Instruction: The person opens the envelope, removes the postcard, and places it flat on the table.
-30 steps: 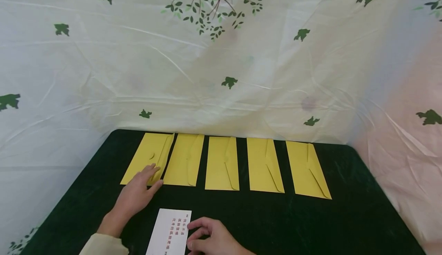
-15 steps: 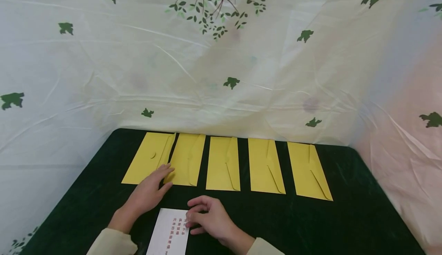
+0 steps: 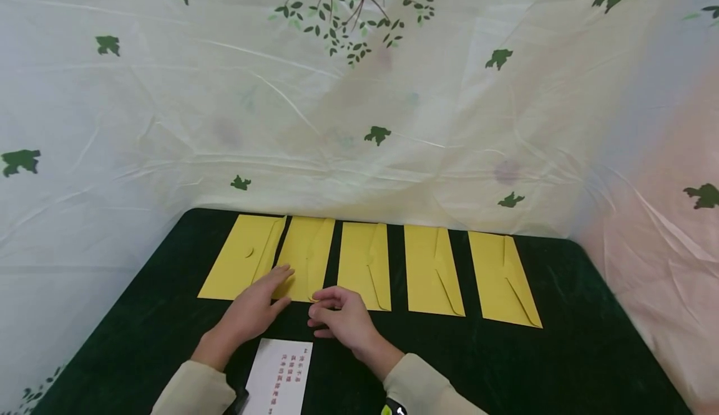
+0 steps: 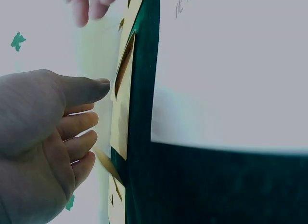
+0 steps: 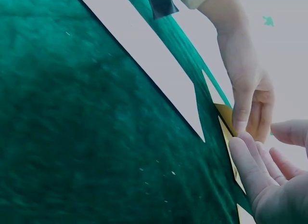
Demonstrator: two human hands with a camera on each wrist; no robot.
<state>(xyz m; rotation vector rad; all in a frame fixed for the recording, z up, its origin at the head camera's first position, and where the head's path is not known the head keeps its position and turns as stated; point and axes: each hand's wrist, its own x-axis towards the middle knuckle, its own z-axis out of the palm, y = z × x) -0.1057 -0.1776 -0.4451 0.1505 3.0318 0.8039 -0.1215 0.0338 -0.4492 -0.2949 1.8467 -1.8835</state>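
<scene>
Several yellow envelopes lie in a row; my hands are at the near end of the second from left (image 3: 306,246). My left hand (image 3: 249,312), fingers extended, overlaps that envelope's lower left corner. At its lower right corner is my right hand (image 3: 348,322), fingers loosely bent and nothing visible between them. In the right wrist view its thumb stands apart from the fingers, with the envelope edge (image 5: 228,144) just beyond. The leftmost envelope (image 3: 241,259) has a raised flap edge. A white card (image 3: 281,371) with red printed characters lies below the hands.
Three more yellow envelopes, the middle one (image 3: 362,265), the fourth (image 3: 429,268) and the rightmost (image 3: 500,278), lie to the right. Dark green cloth covers the table (image 3: 562,365). A pale curtain (image 3: 314,103) printed with green leaves and birds hangs behind the far edge.
My left hand has moved right from the leftmost envelope to the second. My right hand has left the white card's edge and moved forward to the second envelope's near corner.
</scene>
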